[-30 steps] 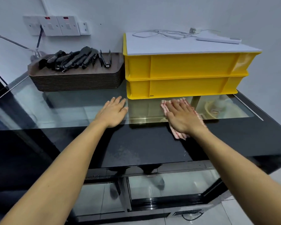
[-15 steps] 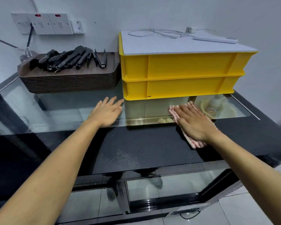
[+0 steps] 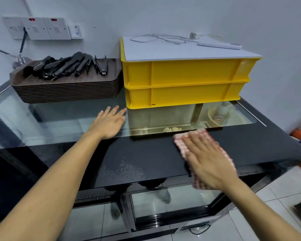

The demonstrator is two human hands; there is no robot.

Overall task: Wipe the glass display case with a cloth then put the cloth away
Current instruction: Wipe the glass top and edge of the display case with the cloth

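The glass display case [image 3: 63, 122] has a clear top pane at the back and a black band along the front. My right hand [image 3: 207, 160] lies flat with straight fingers on a red-and-white checked cloth [image 3: 180, 140], pressing it onto the black band near the front edge. The cloth sticks out beyond my fingertips and under my wrist. My left hand [image 3: 109, 123] rests flat and open on the glass, just left of the yellow crates.
Two stacked yellow crates [image 3: 186, 84] with a white board, cable and charger on top stand at the back right. A stack of brown trays [image 3: 66, 91] carrying several black tongs [image 3: 68, 66] stands at the back left. Wall sockets [image 3: 40, 28] are above. Tiled floor lies to the right.
My right hand has dragged the cloth toward me, from the glass by the crates onto the black front band. My left hand has stayed in place on the glass.
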